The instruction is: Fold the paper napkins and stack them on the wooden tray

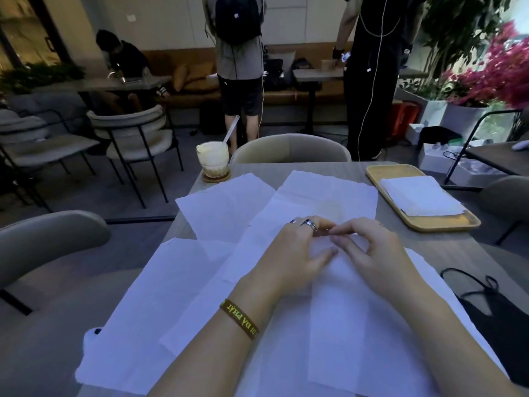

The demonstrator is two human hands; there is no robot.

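In the head view, both hands meet over the middle of the grey table (pixel 452 247), above a spread of white paper. The left hand (pixel 297 253), with rings on two fingers and a dark wristband (pixel 239 318) on its wrist, has its fingers curled and pinches the far end of a long folded napkin (pixel 340 325) that runs from the near edge towards the centre. The right hand (pixel 372 253) pinches the same far end between forefinger and thumb, and its fingertips touch those of the left hand. Loose napkins (pixel 226 207) lie unfolded and overlapping under and around that strip, reaching to the left and far side. At the far right stands the wooden tray (pixel 378 174), with a stack of folded napkins (pixel 420 196) lying in it. At the far left a glass of pale drink (pixel 212 159) with a spoon stands on a coaster. A black face mask (pixel 501 313) lies at the near right
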